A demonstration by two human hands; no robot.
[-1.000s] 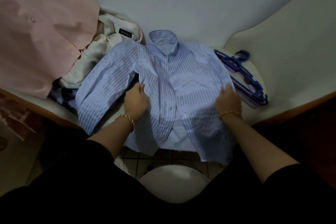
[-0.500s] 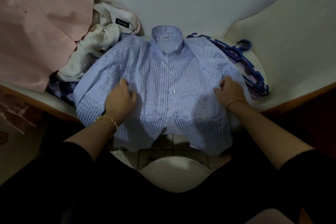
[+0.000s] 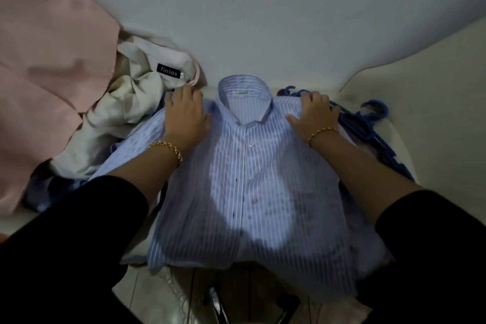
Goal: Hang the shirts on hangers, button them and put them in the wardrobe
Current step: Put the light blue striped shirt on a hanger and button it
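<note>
While our left hand and right hand lie apart on the shoulders of the striped shirt at frame centre, grip unclear, we judge it buttoned but unhung; hangers wait right of centre, other shirts upper left.

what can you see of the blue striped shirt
The blue striped shirt lies front up on the white surface, collar far from the person, hem hanging over the near edge. Thin-looking woven cloth; placket closed, white buttons showing. The left hand and right hand rest on its shoulders. Blue hangers lie partly under its side.
</note>
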